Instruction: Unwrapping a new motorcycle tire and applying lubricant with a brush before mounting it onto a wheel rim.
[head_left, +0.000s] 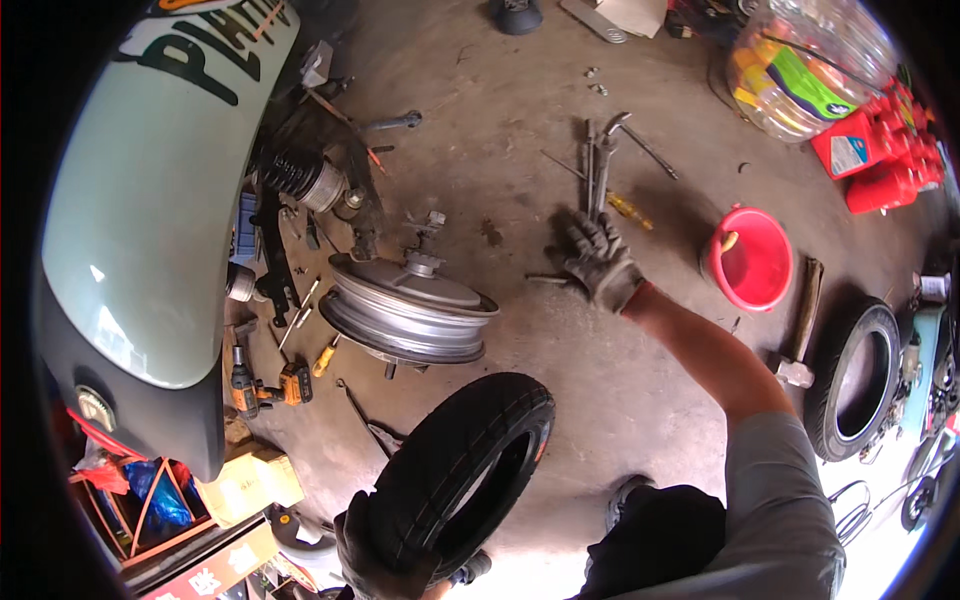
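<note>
My left hand (372,550), in a dark glove, grips a black tire (425,470) by its lower end and holds it tilted above the floor. My right hand (605,268), in a grey work glove, reaches down to the floor with its fingers stretched out. Its fingertips are at the near ends of several long metal tools (602,165), which look like tire levers or wrenches. A screwdriver with a yellow handle (630,210) lies just beyond that hand. Between the tire and the scooter sits a silver wheel rim with a hub (410,312).
A pale green scooter body (150,220) fills the left side. Beside it lie an orange and black power drill (245,380) and other tools. On the right are a red bucket (750,258), a hammer (800,350), another tire (850,385), red bottles (885,160) and a clear plastic jar (800,75).
</note>
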